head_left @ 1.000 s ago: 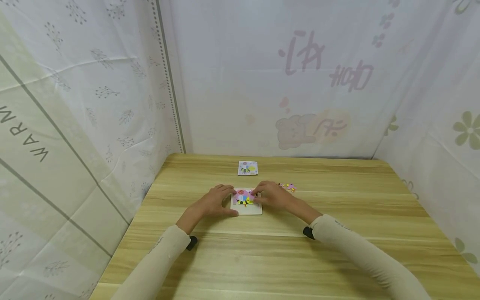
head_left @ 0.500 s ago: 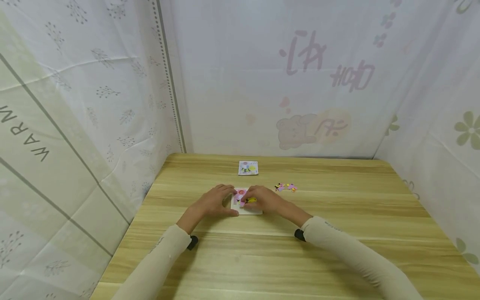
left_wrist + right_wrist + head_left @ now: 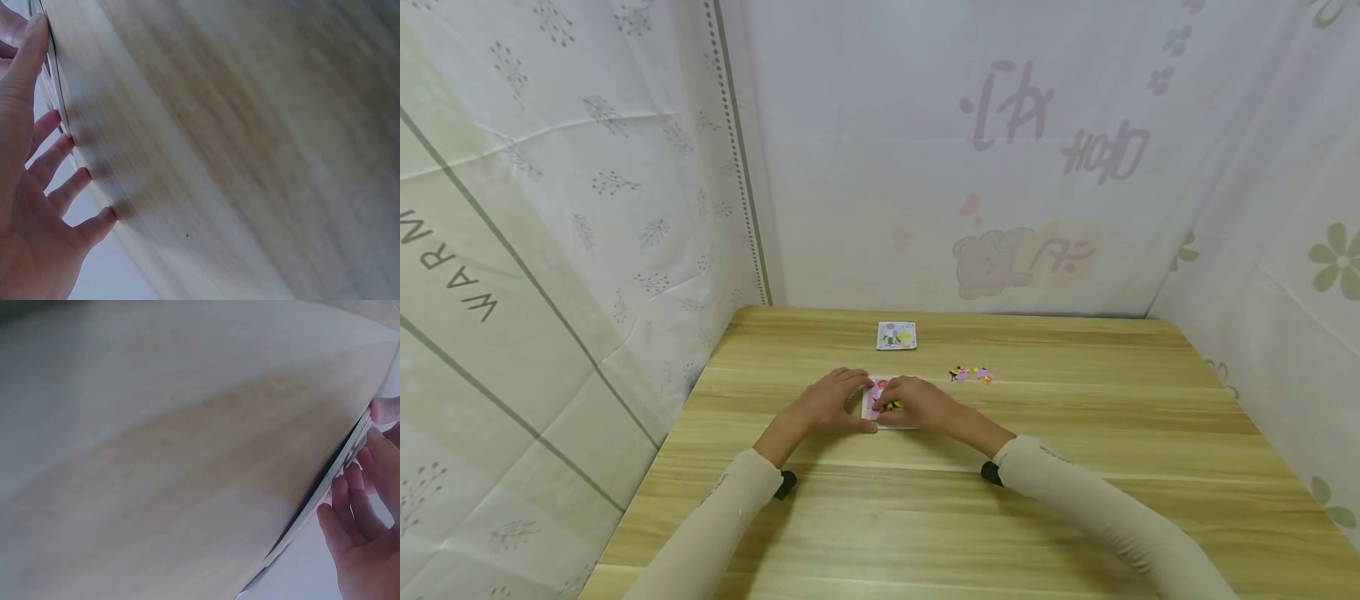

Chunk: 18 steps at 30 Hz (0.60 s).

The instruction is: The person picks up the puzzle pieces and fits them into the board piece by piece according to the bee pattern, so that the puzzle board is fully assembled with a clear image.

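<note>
A small white puzzle board (image 3: 898, 427) lies flat on a wood-grain table (image 3: 850, 521), nearer the table's far edge than the viewer. A broad stretch of wood runs between the board and the viewer, with wide margins to the left and right of the two arms. At the far edge, the table ends against a pale printed curtain (image 3: 880, 192).

Beyond the board, separated by a strip of wood, sits a picture card (image 3: 897, 336) showing a bee. Loose puzzle pieces (image 3: 984, 376) in pink, yellow and black lie in two small clusters beyond the right hand, off the board's right side.

The left hand (image 3: 829, 402) is spread wide along the board's left side, thumb at the near left corner, forefinger at the far left corner; from the left wrist, the other fingers are fanned apart, tips on the wood.

The right hand (image 3: 919, 402) reaches over the board from the right and covers much of it. Its fingers are bent, thumb and fingertips close together on the pink left part of the picture; whether they pinch a piece cannot be told.
</note>
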Tool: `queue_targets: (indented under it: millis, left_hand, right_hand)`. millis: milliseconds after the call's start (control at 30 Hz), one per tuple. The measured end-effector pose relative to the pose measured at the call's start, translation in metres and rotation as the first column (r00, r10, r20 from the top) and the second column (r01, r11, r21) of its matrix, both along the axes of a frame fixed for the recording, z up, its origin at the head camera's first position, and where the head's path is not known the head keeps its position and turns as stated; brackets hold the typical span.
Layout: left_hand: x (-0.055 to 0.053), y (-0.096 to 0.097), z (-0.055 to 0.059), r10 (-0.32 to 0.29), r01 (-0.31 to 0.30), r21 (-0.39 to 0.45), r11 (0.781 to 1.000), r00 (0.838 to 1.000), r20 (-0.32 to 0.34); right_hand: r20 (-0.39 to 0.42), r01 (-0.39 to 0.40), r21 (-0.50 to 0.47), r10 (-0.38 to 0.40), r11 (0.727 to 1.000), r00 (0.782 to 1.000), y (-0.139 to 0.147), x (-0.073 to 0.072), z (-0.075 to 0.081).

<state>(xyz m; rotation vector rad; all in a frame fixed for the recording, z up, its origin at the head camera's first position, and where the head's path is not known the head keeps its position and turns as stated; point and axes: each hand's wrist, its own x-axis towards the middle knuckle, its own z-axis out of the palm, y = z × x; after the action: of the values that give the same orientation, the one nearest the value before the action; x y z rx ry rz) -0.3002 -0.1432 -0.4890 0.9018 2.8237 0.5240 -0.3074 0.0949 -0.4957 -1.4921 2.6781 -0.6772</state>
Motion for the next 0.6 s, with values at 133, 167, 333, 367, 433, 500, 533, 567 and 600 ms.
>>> queue_targets:
  millis: [133, 167, 333, 367, 433, 500, 533, 567, 600]
  left_hand:
    - [-0.0010, 0.0010, -0.0012, -0.014, 0.015, 0.022, 1.000, 1.000, -0.015]
    - [-0.0012, 0.0012, -0.0014, -0.017, 0.017, 0.025, 1.000, 1.000, -0.019]
    - [-0.0005, 0.0012, -0.0001, -0.018, 0.018, 0.030, 0.999, 1.000, -0.016]
    - [0.0000, 0.0012, 0.0006, -0.016, 0.017, 0.030, 0.999, 1.000, -0.014]
    - [0.0005, 0.0010, 0.0014, -0.013, 0.014, 0.033, 0.999, 1.000, -0.010]
    - [0.0010, 0.0009, 0.0022, -0.014, 0.014, 0.036, 0.999, 1.000, -0.009]
    - [0.0011, 0.0008, 0.0024, -0.015, 0.015, 0.036, 0.999, 1.000, -0.009]
    - [0.0013, 0.0007, 0.0029, -0.015, 0.016, 0.038, 0.999, 1.000, -0.006]
    - [0.0010, 0.0005, 0.0027, -0.015, 0.016, 0.035, 0.999, 1.000, -0.008]
  right_hand:
    - [-0.015, -0.014, -0.004, 0.014, 1.000, 1.000, -0.0030, 0.0002, -0.0001]
    - [-0.018, -0.012, -0.001, 0.012, 1.000, 1.000, -0.0035, 0.0000, -0.0002]
    - [-0.033, -0.005, 0.024, 0.006, 1.000, 0.999, -0.0058, -0.0013, -0.0016]
    - [-0.034, -0.005, 0.029, 0.006, 1.000, 0.999, -0.0060, -0.0015, -0.0018]
    - [-0.035, -0.012, 0.037, 0.013, 0.999, 0.999, -0.0070, -0.0018, -0.0020]
    - [-0.038, -0.015, 0.048, 0.017, 0.999, 0.999, -0.0079, -0.0018, -0.0015]
    - [-0.035, -0.013, 0.054, 0.015, 0.998, 0.999, -0.0083, -0.0015, -0.0011]
    - [-0.033, -0.012, 0.060, 0.014, 0.998, 0.999, -0.0087, -0.0014, -0.0007]
    - [-0.031, -0.009, 0.065, 0.011, 0.998, 0.999, -0.0091, -0.0012, -0.0001]
